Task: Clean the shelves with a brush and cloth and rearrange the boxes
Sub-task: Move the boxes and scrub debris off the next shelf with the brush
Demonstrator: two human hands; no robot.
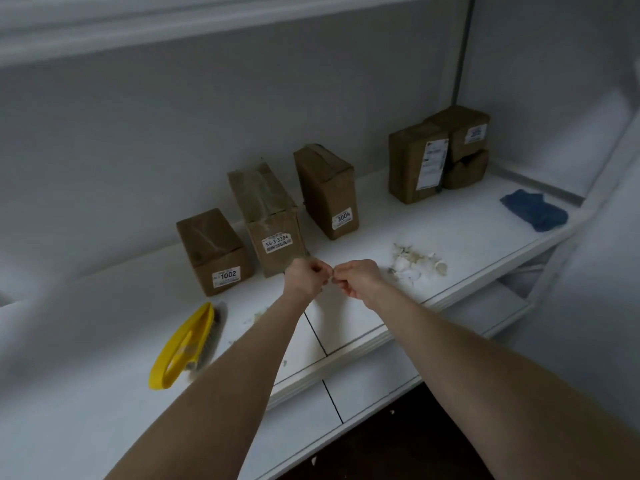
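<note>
White shelf point(467, 237) holds brown boxes point(214, 251) along the back wall, a blue cloth point(535, 209) at the right end, a yellow brush point(183, 344) front left, and debris point(415, 263) just right of the hands. Left hand point(304, 277) and right hand point(356, 277) meet fingertip to fingertip, fingers curled; whether they pinch anything, I cannot tell.

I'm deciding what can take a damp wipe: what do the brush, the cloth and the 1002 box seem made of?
Brush: smooth yellow plastic back, judging by its even colour; greyish bristles, material unclear. Cloth: soft matte blue fabric, lying crumpled. 1002 box: brown cardboard, apparently under glossy clear tape, given the shiny streaks.
</note>
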